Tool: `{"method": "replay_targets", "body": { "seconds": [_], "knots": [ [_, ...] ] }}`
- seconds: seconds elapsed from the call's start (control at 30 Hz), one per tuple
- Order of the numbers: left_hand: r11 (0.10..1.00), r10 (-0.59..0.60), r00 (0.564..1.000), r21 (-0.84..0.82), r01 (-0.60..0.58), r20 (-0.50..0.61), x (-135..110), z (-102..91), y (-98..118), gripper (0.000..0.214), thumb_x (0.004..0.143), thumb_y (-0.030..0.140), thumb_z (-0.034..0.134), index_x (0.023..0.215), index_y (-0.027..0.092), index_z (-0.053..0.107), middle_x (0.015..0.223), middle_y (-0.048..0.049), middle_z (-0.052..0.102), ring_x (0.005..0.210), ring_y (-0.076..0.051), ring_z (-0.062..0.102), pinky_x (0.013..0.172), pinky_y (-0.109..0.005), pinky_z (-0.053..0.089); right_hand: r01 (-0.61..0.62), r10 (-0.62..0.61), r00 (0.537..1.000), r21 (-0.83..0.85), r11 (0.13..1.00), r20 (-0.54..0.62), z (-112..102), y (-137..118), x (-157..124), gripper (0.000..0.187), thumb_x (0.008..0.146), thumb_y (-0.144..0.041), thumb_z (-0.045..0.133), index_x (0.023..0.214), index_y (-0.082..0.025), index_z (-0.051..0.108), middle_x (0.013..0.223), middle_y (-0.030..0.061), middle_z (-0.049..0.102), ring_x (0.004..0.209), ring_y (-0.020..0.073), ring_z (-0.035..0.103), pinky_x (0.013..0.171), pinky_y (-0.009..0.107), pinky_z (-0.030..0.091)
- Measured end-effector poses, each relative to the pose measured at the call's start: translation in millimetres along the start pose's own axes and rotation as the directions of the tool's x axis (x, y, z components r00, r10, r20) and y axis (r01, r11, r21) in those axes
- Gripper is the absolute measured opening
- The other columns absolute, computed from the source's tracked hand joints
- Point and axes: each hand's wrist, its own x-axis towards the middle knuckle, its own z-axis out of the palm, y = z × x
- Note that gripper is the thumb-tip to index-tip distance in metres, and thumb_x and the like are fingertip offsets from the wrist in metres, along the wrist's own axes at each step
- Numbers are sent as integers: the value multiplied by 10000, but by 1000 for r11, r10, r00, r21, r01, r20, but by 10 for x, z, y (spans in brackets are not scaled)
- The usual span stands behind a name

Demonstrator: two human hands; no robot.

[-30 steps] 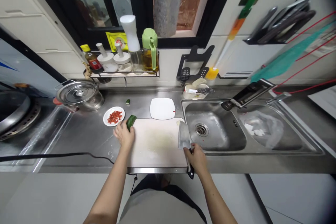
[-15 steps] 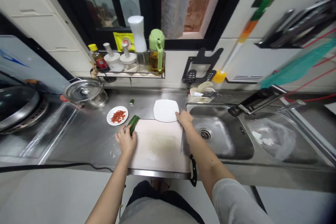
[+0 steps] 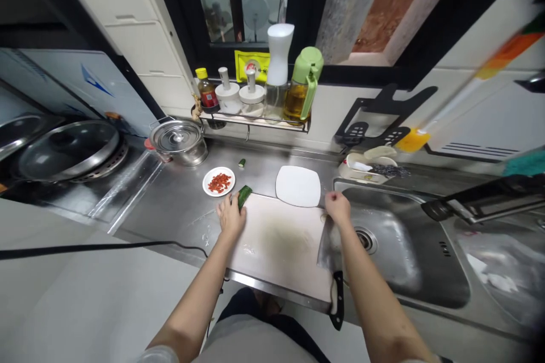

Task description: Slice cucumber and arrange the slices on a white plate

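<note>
cucumber (image 3: 244,195) apparently being steadied
it's held in the left hand (image 3: 231,214) at the board's (image 3: 281,238) far left corner; the right hand (image 3: 338,207) is balled up beside the plate (image 3: 298,186), contents can't be told. for the knife (image 3: 338,300), that hand would need to be opened.

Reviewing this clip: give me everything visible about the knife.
The knife has a broad grey blade that looks like metal and a black handle with a paler strip along one side. It is not being held. It lies by the right edge of the pale cutting board, blade toward the sink, handle toward the person, its end seemingly overhanging the counter front. The right forearm hides part of the blade.
</note>
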Motion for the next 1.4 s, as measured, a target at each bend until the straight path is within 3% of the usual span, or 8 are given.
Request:
{"method": "replay_targets", "body": {
  "seconds": [0.1, 0.23, 0.4, 0.53, 0.7, 0.93, 1.23, 1.4],
  "knots": [
    [1000, 0, 999, 0, 0, 41, 92, -22, 8, 586, 815, 294, 541, 1385, 223, 423, 1325, -147, 508, 1199, -305, 466, 1059, -501, 258, -60, 57, 998, 191, 980, 21, -150, 254, -231, 209, 704, -263, 430, 821, -173, 578, 646, 37, 623, 541, 146, 578, 473, 231, 414],
    [1000, 5, 995, 7, -6, 96, 163, -42, 0, 568, 815, 268, 529, 1374, 222, 439, 1214, -145, 579, 1139, -304, 503, 1005, -481, 298, -240, 187, 971, 598, 765, 150, -403, 726, -586, 263, 554, -343, 553, 772, -197, 556, 547, -22, 552, 435, 106, 486, 406, 213, 364],
    [997, 73, 984, -19, -71, 163, 124, -91, -13, 561, 783, 238, 549, 1341, 246, 491, 1171, -120, 596, 1111, -297, 516, 961, -436, 332, -384, 355, 923, 462, 800, 152, -602, 1232, -1066, 337, 485, -363, 546, 781, -203, 565, 497, -45, 521, 395, 105, 444, 390, 219, 324],
    [973, 227, 943, -102, -208, 243, -91, -151, 53, 544, 761, 232, 572, 1302, 281, 538, 1164, -96, 610, 1088, -291, 533, 952, -433, 338, -357, 324, 933, 301, 884, 154, -569, 1448, -1421, 253, 550, -408, 501, 717, -222, 543, 488, -33, 515, 419, 139, 465, 416, 249, 337],
    [891, 448, 830, -242, -384, 333, -444, -169, 197, 523, 761, 221, 572, 1277, 307, 559, 1143, -53, 625, 1062, -241, 554, 976, -404, 318, -108, 114, 983, -49, 993, 142, -429, 1419, -1667, 319, 685, -544, 499, 636, -229, 501, 570, 3, 578, 589, 179, 555, 563, 270, 393],
    [861, 505, 766, -295, -414, 398, -612, -117, 278, 546, 769, 198, 564, 1303, 305, 533, 1164, -50, 616, 1097, -233, 542, 990, -392, 303, -52, 130, 973, -372, 927, 190, -452, 1216, -1692, 430, 670, -640, 614, 709, -228, 496, 613, -2, 594, 634, 181, 568, 553, 244, 329],
    [868, 494, 770, -272, -415, 403, -640, -142, 290, 520, 789, 236, 567, 1306, 286, 523, 1197, -68, 607, 1135, -248, 532, 1011, -408, 304, 8, 52, 984, -333, 943, 172, -475, 1240, -1618, 280, 659, -435, 605, 596, -231, 425, 532, -45, 475, 560, 130, 458, 532, 232, 270],
    [853, 519, 773, -289, -435, 366, -682, -137, 283, 505, 809, 308, 588, 1306, 272, 506, 1231, -64, 591, 1153, -236, 523, 1057, -421, 270, -32, 36, 990, -34, 999, 135, -518, 1316, -1628, 306, 607, -425, 576, 575, -242, 333, 516, -76, 370, 534, 107, 380, 523, 223, 278]
  ]
}}
